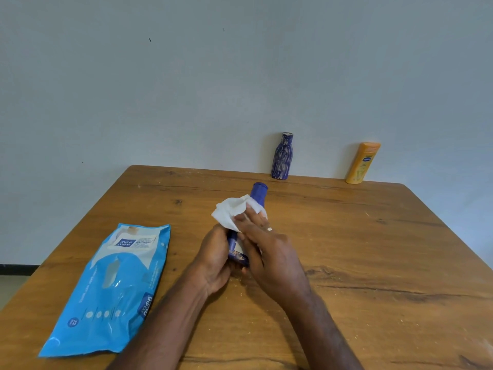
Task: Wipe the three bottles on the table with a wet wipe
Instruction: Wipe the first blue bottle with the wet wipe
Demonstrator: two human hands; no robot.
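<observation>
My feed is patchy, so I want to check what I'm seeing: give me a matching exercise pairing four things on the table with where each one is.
Things:
1. yellow bottle
2. patterned blue bottle
3. wipes pack
4. wet wipe

Places:
A. lying flat on the table's left side
B. standing at the far edge, right corner
C. pressed by the right hand against the blue bottle that the left hand holds
D. standing at the far edge, nearer the middle

Pairs: 1-B, 2-D, 3-A, 4-C
</observation>
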